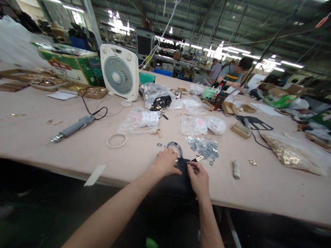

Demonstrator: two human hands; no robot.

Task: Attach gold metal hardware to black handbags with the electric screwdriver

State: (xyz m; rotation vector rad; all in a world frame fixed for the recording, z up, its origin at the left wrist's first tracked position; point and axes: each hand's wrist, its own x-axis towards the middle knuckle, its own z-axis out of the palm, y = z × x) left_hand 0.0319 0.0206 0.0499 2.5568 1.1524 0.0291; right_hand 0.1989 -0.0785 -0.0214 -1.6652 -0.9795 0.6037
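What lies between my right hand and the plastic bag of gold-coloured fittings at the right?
In the head view, a pale wrapped roll and, nearer the plastic bag, small gold-coloured pieces.

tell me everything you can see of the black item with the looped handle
The black, smooth, leather-looking item sits at the pale pink table's near edge. A curved, patterned grey handle arches from its top. A gold fitting shows beside the left hand, which rests on it. The right hand pinches a black strap with gold plate at its side.
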